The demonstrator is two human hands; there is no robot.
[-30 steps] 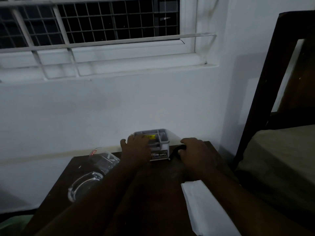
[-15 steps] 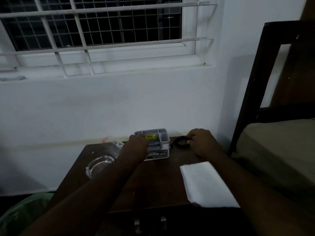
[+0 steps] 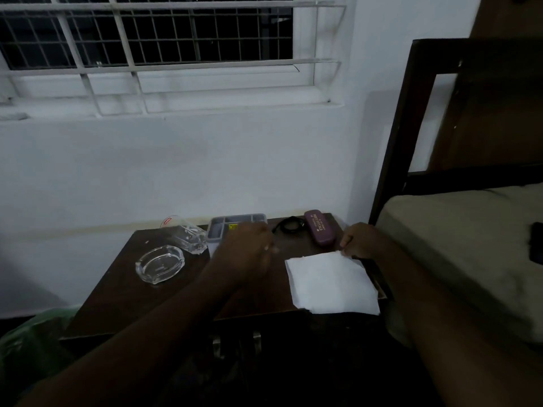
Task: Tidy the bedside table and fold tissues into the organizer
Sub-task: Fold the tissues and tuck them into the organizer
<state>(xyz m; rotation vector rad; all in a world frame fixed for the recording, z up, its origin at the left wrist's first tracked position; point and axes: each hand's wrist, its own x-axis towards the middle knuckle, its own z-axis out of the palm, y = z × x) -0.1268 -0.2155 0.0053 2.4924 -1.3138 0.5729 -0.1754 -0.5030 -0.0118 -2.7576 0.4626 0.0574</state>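
A white tissue lies flat on the right front of the dark wooden bedside table. My right hand pinches the tissue's far right corner. A grey compartmented organizer stands at the table's back edge; my left hand hovers just in front of it, blurred, fingers curled, and hides its front. Right of the organizer lie a coiled black cable and a purple case.
A glass ashtray sits on the table's left, with a tipped clear glass behind it. White wall and barred window lie beyond. A bed with a dark headboard borders the right side. A green bag sits low left.
My right hand left the black cable and came back to the tissue's far corner. My left hand drew back off the organizer. The view pulled away, showing the purple case.
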